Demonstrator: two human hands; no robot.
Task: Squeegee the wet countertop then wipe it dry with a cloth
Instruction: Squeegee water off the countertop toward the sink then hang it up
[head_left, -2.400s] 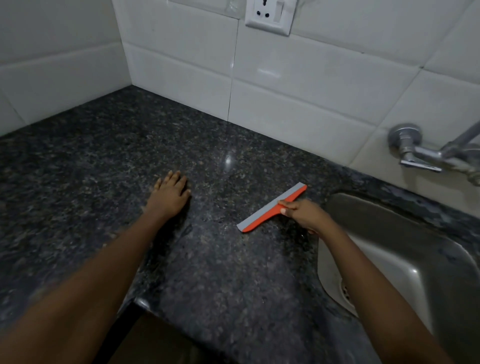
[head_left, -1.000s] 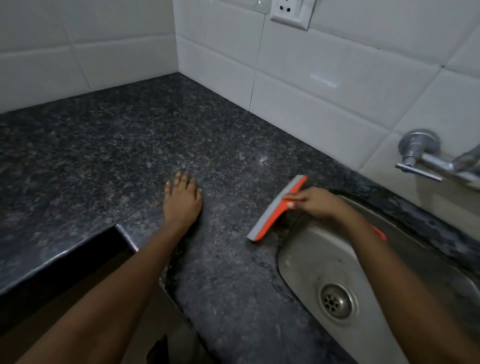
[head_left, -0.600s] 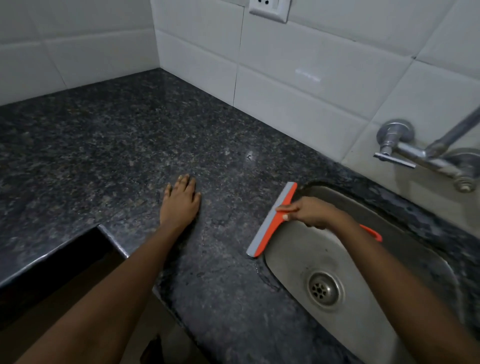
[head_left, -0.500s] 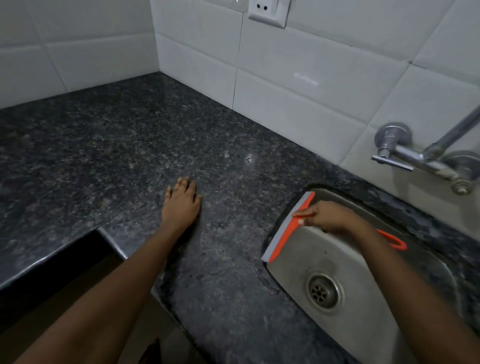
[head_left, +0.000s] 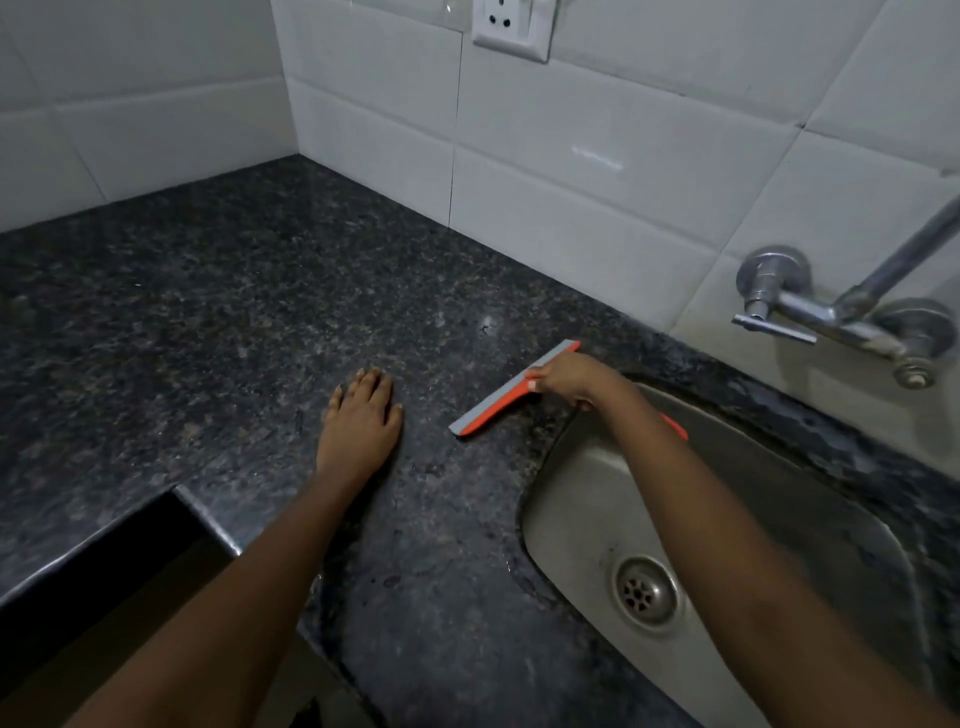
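Observation:
An orange squeegee (head_left: 493, 405) with a grey rubber blade rests its blade on the dark speckled granite countertop (head_left: 218, 312), just left of the sink. My right hand (head_left: 571, 376) grips it at the blade's middle, and the orange handle's end shows behind my forearm. My left hand (head_left: 361, 423) lies flat on the counter, fingers together, a short way left of the blade. A thin wet film shows on the stone near the sink edge. No cloth is in view.
A steel sink (head_left: 753, 545) with a round drain (head_left: 644, 590) takes up the right. A metal wall tap (head_left: 831, 312) sticks out above it. White tiled walls close the back and left, with a socket (head_left: 511, 26) up high. The counter's front edge (head_left: 130, 530) drops off at lower left.
The squeegee was pushed right until its blade hung over the sink rim half a second ago. It is back on the counter left of the sink now. My left hand has stayed put.

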